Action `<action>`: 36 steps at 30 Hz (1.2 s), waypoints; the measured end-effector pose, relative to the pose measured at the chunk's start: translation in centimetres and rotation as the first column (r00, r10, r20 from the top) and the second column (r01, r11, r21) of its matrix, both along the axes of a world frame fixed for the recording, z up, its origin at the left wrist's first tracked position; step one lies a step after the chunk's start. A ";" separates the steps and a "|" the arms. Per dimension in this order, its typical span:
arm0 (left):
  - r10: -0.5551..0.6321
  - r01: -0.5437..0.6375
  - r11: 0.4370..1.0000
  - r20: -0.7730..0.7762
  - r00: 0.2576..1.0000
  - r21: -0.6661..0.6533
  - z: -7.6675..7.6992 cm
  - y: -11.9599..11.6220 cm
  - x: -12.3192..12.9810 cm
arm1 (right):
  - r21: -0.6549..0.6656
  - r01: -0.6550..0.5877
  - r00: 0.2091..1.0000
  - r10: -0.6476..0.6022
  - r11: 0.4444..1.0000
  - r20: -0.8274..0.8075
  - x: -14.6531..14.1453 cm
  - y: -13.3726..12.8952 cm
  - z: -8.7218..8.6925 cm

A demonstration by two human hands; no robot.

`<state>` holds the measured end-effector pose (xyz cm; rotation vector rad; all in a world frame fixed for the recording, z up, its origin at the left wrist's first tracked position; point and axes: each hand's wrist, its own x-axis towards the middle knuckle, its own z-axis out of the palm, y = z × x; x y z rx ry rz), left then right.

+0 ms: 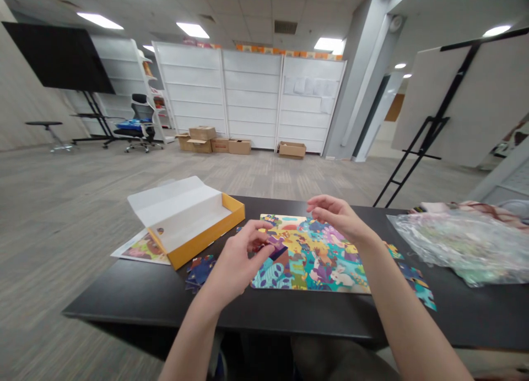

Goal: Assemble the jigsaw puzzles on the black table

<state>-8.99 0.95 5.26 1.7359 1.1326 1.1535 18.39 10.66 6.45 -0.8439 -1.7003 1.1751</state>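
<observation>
A colourful jigsaw puzzle (pixel 322 260) with rabbits and plants lies on the black table. Over its left part, my left hand (pixel 243 254) is closed, thumb and fingers around a purple puzzle piece (pixel 279 250). My right hand (pixel 336 218) hovers above the puzzle's far edge, fingers loosely bent and apart, with nothing visible in them. Dark blue loose puzzle pieces (pixel 200 270) lie left of the puzzle, partly behind my left wrist. More loose pieces (pixel 419 284) lie to the right, beyond my right forearm.
An opened yellow box (pixel 206 239) with a white lid flap stands at the table's left, over a printed picture sheet (pixel 142 249). A crumpled clear plastic bag (pixel 467 243) lies at the right. Beyond the black table (pixel 264 312) stand cardboard boxes (pixel 202 140) and an office chair (pixel 140 122).
</observation>
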 end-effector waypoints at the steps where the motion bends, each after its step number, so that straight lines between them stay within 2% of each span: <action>1: -0.004 0.004 1.000 0.004 1.000 0.007 -0.3 0.2 0.9 | -0.031 -0.096 0.994 0.098 0.995 0.055 -0.4 -0.4 0.1; 4: 0.027 -0.026 1.000 0.052 0.998 -0.013 -1.8 1.2 3.2 | -0.151 -0.332 0.918 0.356 0.931 0.176 -1.5 -1.2 0.2; 6: 0.054 -0.050 0.998 0.116 0.992 -0.037 -2.6 2.0 4.4 | -0.198 -0.371 0.885 0.411 0.907 0.221 -1.8 -1.2 -0.1; 10: 0.086 -0.068 0.994 0.241 0.967 -0.079 -3.4 3.1 5.9 | -0.180 -0.300 0.905 0.339 0.937 0.258 -1.1 -0.6 -0.7; 13: 0.105 -0.076 0.990 0.255 0.961 -0.121 -4.0 3.7 6.3 | -0.169 -0.249 0.921 0.287 0.954 0.265 -0.2 -0.1 -1.0; 15: 0.112 -0.080 0.988 0.265 0.958 -0.132 -4.3 4.0 6.5 | -0.199 -0.244 0.913 0.294 0.949 0.282 0.2 0.0 -1.1; 20: 0.090 -0.060 0.991 0.273 0.958 -0.118 -3.9 4.1 7.3 | -0.216 -0.242 0.906 0.300 0.946 0.297 0.8 -0.1 -0.7; 22: 0.113 -0.090 0.990 0.240 0.964 -0.106 -3.8 4.0 7.5 | -0.210 -0.204 0.891 0.270 0.956 0.364 1.3 -0.1 -0.5; 24: 0.150 -0.136 0.987 0.198 0.969 -0.084 -3.9 4.0 7.5 | -0.201 -0.142 0.807 0.231 0.969 0.543 2.2 0.0 -0.7; 27: 0.174 -0.167 0.984 0.153 0.973 -0.055 -4.4 4.1 7.4 | -0.146 -0.021 0.550 0.133 0.989 0.824 3.2 0.2 -1.4; 28: 0.169 -0.163 0.985 0.145 0.975 -0.053 -4.6 4.2 7.3 | -0.125 0.011 0.474 0.105 0.992 0.874 3.3 0.2 -1.6; 30: 0.157 -0.151 0.987 0.134 0.979 -0.053 -4.9 4.2 7.1 | -0.102 0.044 0.377 0.078 0.994 0.923 3.3 0.0 -1.8; 33: 0.164 -0.159 0.986 0.121 0.979 -0.050 -5.1 4.3 6.8 | -0.111 0.051 0.320 0.089 0.993 0.943 2.7 -0.4 -1.6; 36: 0.177 -0.174 0.984 0.125 0.976 -0.035 -5.1 4.3 6.4 | -0.109 0.052 0.335 0.085 0.993 0.938 2.4 -0.6 -1.2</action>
